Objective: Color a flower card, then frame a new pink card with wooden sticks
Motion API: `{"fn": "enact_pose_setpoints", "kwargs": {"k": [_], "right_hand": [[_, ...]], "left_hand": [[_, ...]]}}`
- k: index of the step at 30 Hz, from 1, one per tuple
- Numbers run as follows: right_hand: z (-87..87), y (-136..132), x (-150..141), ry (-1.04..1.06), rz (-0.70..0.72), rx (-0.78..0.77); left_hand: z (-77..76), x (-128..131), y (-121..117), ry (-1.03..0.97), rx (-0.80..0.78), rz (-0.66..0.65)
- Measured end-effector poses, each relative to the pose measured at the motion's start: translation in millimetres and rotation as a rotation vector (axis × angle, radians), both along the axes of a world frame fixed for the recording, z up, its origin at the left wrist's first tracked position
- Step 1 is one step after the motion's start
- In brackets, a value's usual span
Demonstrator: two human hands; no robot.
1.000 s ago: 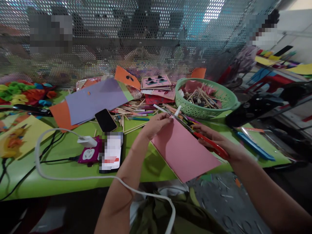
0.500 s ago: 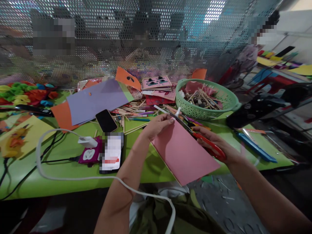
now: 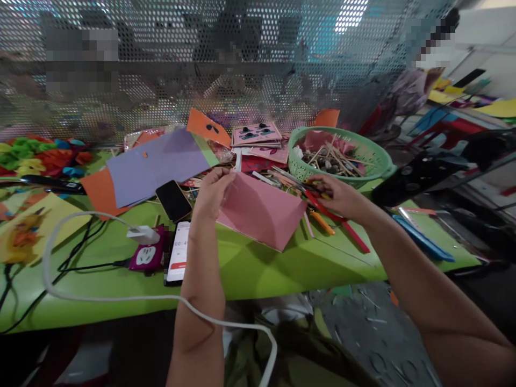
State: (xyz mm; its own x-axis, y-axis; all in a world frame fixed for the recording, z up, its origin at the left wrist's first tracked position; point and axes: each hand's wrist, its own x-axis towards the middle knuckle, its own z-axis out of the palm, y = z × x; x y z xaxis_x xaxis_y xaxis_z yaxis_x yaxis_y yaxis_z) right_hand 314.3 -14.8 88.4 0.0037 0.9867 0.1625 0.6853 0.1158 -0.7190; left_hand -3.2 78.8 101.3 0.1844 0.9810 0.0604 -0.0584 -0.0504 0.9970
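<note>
My left hand [image 3: 213, 191] is closed on the upper left corner of a pink paper sheet [image 3: 262, 210], which it holds tilted above the green table [image 3: 250, 269]. My right hand [image 3: 341, 196] grips red-handled scissors [image 3: 322, 207] just right of the sheet, in front of the green basket [image 3: 377, 161]. The scissor blades point left toward the sheet's top edge. A thin pink strip [image 3: 309, 224] and a red strip [image 3: 357, 237] lie on the table below my right hand.
A phone with a lit screen [image 3: 179, 251] and a dark phone [image 3: 173, 200] lie left of my left arm, beside a purple power socket [image 3: 145, 255] with a white cable [image 3: 121, 295]. Purple and orange sheets [image 3: 157, 166], sticks and cards crowd the back. A perforated metal screen stands behind.
My left hand has carried the pink sheet up and to the left. My right hand with the scissors has moved up toward the basket, away from the sheet's right edge.
</note>
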Motion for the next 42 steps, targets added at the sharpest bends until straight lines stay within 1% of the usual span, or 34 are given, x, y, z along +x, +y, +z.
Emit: {"fn": "enact_pose_setpoints", "kwargs": {"k": [2, 3, 6, 8, 10, 13, 17, 20, 22, 23, 24, 26, 28, 30, 31, 33, 35, 36, 38, 42], "right_hand": [[-3.5, 24, -1, -0.180, 0.031, 0.089], [-5.1, 36, -4, -0.243, 0.060, 0.107], [-9.0, 71, -19, -0.349, 0.179, 0.100], [-11.3, 93, -35, -0.410, 0.252, 0.118], [-13.8, 113, -52, -0.492, 0.281, 0.158], [-18.9, 136, -78, -0.540, 0.282, 0.174], [-28.7, 148, -97, -0.644, 0.217, 0.146], [-33.3, 150, -94, -0.653, 0.204, 0.124], [-31.5, 148, -82, -0.557, 0.206, 0.147], [-28.7, 147, -74, -0.487, 0.202, 0.169], [-24.7, 144, -65, -0.373, 0.186, 0.200], [-14.1, 135, -48, -0.240, 0.136, 0.240], [-2.3, 119, -35, 0.038, 0.099, 0.255], [7.9, 100, -31, 0.224, 0.174, 0.184], [11.8, 90, -31, 0.250, 0.229, 0.133], [16.5, 73, -35, 0.197, 0.343, 0.051], [17.3, 61, -40, 0.097, 0.410, 0.062], [16.3, 59, -41, 0.051, 0.418, 0.091], [12.3, 57, -40, -0.017, 0.384, 0.154], [-1.7, 63, -28, -0.114, 0.238, 0.233]], "left_hand": [[1.6, -8, -1, 0.013, 0.010, -0.077], [2.6, -11, -2, 0.029, 0.025, -0.131], [5.8, -15, -6, 0.104, 0.087, -0.293], [7.0, -13, -7, 0.158, 0.102, -0.372], [7.0, -10, -8, 0.195, 0.096, -0.412], [4.4, -4, -8, 0.224, 0.084, -0.427], [-2.2, 1, -6, 0.251, 0.103, -0.452], [-6.4, 5, -5, 0.260, 0.100, -0.456], [-7.8, 9, -5, 0.257, 0.082, -0.454], [-8.0, 11, -6, 0.254, 0.071, -0.455], [-8.1, 13, -7, 0.253, 0.061, -0.455], [-8.1, 17, -9, 0.262, 0.040, -0.459], [-8.3, 20, -11, 0.282, 0.036, -0.460], [-8.7, 22, -12, 0.304, 0.046, -0.471], [-8.9, 23, -12, 0.311, 0.050, -0.477], [-9.2, 24, -12, 0.312, 0.052, -0.479], [-9.3, 25, -12, 0.312, 0.050, -0.482], [-9.6, 25, -12, 0.311, 0.046, -0.485], [-10.8, 24, -11, 0.301, 0.029, -0.474], [-15.7, 20, -6, 0.278, 0.038, -0.354]]}}
